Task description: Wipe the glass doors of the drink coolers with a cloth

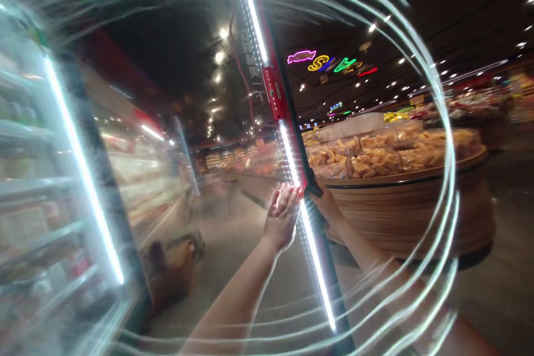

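Grip at frame centre: the left hand (283, 216) lies, fingers partly bent, against the LED-lit edge of an apparent cooler door (275, 94), slanting from top centre to bottom right of centre; the right hand (329, 207) meets its right side, neither grip's closure being discernible. The step appears to be steadying the door; the next move calls for even, two-handed control.

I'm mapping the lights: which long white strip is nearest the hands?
The door strip, passing between the left hand and right hand; the fridge strip, far left, is clear of both.
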`<control>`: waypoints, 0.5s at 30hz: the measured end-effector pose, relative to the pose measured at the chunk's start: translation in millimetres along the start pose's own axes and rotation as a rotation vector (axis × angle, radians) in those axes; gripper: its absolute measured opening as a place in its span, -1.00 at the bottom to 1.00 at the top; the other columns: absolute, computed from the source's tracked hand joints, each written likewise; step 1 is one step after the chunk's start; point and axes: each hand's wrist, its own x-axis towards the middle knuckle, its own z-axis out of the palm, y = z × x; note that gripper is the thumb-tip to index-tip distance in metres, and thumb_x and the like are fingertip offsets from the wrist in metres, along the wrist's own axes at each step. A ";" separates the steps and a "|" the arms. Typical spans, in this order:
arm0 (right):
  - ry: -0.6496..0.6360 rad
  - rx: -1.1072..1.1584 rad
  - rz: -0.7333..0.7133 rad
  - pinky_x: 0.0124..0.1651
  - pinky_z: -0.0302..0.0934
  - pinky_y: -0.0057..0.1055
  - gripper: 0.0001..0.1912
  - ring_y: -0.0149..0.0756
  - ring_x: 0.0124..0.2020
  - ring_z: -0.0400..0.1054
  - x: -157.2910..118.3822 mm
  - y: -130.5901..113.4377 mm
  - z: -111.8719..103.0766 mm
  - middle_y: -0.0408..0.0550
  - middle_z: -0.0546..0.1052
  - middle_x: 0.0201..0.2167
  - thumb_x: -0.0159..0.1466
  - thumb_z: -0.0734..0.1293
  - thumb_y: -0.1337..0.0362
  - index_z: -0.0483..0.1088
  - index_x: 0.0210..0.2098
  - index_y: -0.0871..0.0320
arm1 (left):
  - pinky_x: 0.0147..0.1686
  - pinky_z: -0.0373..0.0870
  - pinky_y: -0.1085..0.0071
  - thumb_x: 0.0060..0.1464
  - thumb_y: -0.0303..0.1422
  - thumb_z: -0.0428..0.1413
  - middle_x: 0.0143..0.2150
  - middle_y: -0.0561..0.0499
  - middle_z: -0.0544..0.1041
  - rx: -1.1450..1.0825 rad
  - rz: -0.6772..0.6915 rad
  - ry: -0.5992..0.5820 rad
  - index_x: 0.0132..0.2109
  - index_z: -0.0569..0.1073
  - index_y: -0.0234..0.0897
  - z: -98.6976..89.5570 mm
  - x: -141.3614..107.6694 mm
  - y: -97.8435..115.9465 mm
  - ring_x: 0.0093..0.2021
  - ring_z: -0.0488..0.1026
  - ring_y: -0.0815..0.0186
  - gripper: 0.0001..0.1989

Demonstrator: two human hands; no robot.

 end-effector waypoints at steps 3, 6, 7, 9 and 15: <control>0.047 0.033 -0.020 0.03 0.40 -0.15 -0.56 -0.12 -0.09 0.52 -3.1 1.1 3.5 0.04 0.62 -0.09 0.18 0.31 0.16 0.47 0.02 0.17 | 0.52 -0.31 0.05 0.21 -0.54 -0.04 0.50 -0.03 0.12 -0.004 0.007 0.103 0.50 -0.09 -0.32 1.4 6.6 -5.8 0.53 -0.10 0.24 -0.24; 0.088 -0.001 -0.086 0.06 0.37 -0.14 -0.56 -0.11 -0.05 0.50 19.4 -13.7 8.5 0.03 0.62 -0.07 0.20 0.31 0.15 0.45 0.05 0.14 | 0.52 -0.37 0.07 0.26 -0.49 -0.06 0.50 -0.03 0.08 -0.025 -0.031 0.208 0.51 -0.14 -0.32 1.1 27.9 -18.9 0.53 -0.11 0.24 -0.26; 0.094 -0.025 -0.107 0.05 0.37 -0.16 -0.57 -0.11 -0.06 0.50 31.2 -22.2 10.4 0.02 0.62 -0.08 0.22 0.30 0.15 0.44 0.05 0.12 | 0.53 -0.36 0.06 0.27 -0.48 -0.07 0.51 -0.03 0.07 -0.040 -0.052 0.240 0.51 -0.15 -0.30 0.0 38.0 -24.6 0.53 -0.11 0.24 -0.25; 0.103 -0.102 -0.137 0.00 0.38 -0.19 -0.62 -0.11 -0.08 0.50 58.6 -43.3 14.8 0.00 0.62 -0.14 0.26 0.27 0.12 0.44 0.03 0.09 | 0.52 -0.31 0.04 0.28 -0.47 -0.08 0.50 -0.04 0.07 -0.077 -0.094 0.307 0.52 -0.19 -0.29 -3.6 60.8 -37.7 0.52 -0.11 0.22 -0.26; 0.190 -0.331 -0.133 -0.10 0.37 -0.20 -0.72 -0.10 -0.17 0.49 148.6 -110.8 31.4 -0.01 0.60 -0.21 0.32 0.22 0.14 0.42 -0.05 0.05 | 0.51 -0.31 0.01 0.36 -0.41 -0.13 0.50 -0.11 0.06 -0.124 -0.159 0.433 0.52 -0.20 -0.32 -24.3 129.2 -86.7 0.52 -0.12 0.16 -0.31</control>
